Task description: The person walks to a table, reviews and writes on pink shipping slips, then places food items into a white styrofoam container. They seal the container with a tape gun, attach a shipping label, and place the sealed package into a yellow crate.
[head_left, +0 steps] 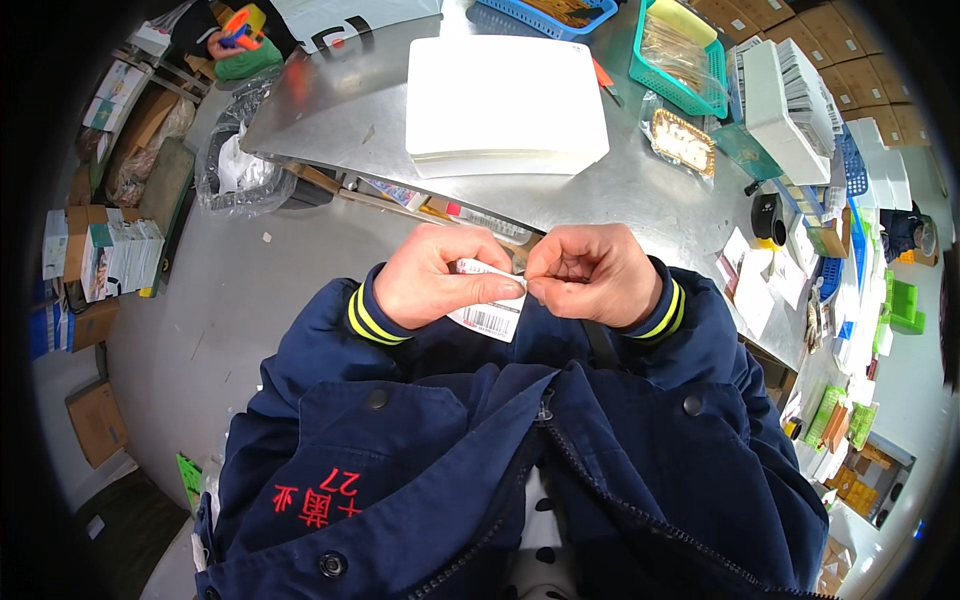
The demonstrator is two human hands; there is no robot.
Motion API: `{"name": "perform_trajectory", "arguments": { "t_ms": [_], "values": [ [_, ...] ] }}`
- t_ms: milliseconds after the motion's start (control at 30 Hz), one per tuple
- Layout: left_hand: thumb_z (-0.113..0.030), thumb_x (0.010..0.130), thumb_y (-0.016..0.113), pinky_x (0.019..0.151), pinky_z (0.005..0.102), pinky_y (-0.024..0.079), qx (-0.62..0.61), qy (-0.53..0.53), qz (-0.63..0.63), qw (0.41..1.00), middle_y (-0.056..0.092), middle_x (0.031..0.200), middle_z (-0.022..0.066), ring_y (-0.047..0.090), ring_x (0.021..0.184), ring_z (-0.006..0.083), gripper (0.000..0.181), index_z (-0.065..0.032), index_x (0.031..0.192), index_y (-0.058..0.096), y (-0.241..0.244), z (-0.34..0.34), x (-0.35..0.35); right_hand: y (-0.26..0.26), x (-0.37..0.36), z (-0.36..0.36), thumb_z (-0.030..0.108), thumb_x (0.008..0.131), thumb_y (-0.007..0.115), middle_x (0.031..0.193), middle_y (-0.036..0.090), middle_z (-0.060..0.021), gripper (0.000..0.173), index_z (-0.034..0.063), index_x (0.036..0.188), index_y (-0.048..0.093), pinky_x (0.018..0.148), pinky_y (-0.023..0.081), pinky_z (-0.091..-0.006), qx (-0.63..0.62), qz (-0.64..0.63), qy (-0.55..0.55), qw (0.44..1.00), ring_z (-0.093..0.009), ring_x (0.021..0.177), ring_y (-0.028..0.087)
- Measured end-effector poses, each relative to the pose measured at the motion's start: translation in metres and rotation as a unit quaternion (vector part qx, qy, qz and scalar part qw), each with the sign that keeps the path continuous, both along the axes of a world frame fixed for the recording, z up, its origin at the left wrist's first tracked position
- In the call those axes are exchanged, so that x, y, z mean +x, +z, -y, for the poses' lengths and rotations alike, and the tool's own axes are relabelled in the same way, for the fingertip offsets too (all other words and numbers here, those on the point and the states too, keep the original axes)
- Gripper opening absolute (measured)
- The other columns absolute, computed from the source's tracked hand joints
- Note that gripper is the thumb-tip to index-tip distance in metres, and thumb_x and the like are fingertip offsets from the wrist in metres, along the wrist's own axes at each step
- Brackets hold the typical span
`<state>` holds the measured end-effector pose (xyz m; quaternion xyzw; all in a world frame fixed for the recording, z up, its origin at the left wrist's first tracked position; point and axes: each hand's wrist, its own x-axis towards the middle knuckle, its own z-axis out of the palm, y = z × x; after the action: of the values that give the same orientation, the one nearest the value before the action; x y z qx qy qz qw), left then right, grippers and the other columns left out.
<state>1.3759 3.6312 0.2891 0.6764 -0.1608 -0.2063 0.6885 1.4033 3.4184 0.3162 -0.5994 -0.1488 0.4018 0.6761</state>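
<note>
Close in front of my jacket, my left hand [442,274] grips a small white printed label [487,319] between thumb and fingers. The label bears a barcode and writing, and its upper part curls behind the thumb. At the label's right corner, the thumb and forefinger of my right hand [600,274] pinch the edge. Both hands are above the near edge of a steel table [337,127]. Beyond them, a thick white rectangular stack or box [506,105] lies on the steel top.
An orange-handled knife [606,81], a bagged gold tray [682,142], a green basket [679,90] and a blue basket [559,26] are on the table. Right stands a white foam box [780,112] of papers. Left is a lined bin [244,172]; a person holds a tape dispenser [246,28].
</note>
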Motion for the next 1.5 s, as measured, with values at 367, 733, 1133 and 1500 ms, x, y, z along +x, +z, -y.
{"name": "perform_trajectory", "arguments": {
  "t_ms": [367,733,1133,1500],
  "values": [
    [-0.008,0.074,0.07,0.059,0.0238,0.039,-0.017,-0.002,0.05,0.999,0.055,0.071,0.0023,0.051,0.066,0.0101,0.011,-0.0013,0.081,0.063,-0.005,0.003,0.006,-0.007,0.001,-0.001,-0.005,0.076,0.057,0.07,0.056,0.0016,0.006,-0.0013,0.08,0.057,0.057,0.04,-0.0175,0.019,-0.011,-0.027,0.999,-0.003,0.064,0.049],
    [-0.004,0.074,0.068,0.062,0.0234,0.037,-0.14,0.025,0.117,0.983,0.052,0.074,0.0021,0.048,0.068,0.0117,0.011,-0.0036,0.08,0.059,-0.027,0.01,0.007,-0.018,0.004,-0.007,0.001,0.074,0.057,0.064,0.054,-0.0025,0.004,-0.0009,0.078,0.057,0.048,0.033,-0.0193,0.063,-0.138,-0.04,0.988,-0.006,0.052,0.044],
    [-0.007,0.071,0.072,0.066,0.0294,0.036,-0.088,0.042,0.175,0.98,0.05,0.075,0.0038,0.046,0.072,0.0173,0.019,-0.0041,0.079,0.055,-0.026,0.003,0.004,-0.027,0.005,-0.011,0.004,0.077,0.055,0.057,0.047,-0.0012,0.003,0.0009,0.079,0.055,0.046,0.03,-0.0209,0.144,-0.279,-0.008,0.949,-0.007,0.047,0.036],
    [-0.005,0.074,0.068,0.071,0.0262,0.04,-0.094,0.074,0.145,0.982,0.056,0.078,0.003,0.05,0.076,0.0162,0.011,-0.0028,0.082,0.061,-0.015,-0.005,0.001,-0.029,0.01,-0.027,0.003,0.076,0.057,0.058,0.049,-0.0006,0.002,0.0017,0.077,0.057,0.048,0.032,-0.0201,0.072,-0.264,0.005,0.962,-0.007,0.049,0.039]
  ]
}}
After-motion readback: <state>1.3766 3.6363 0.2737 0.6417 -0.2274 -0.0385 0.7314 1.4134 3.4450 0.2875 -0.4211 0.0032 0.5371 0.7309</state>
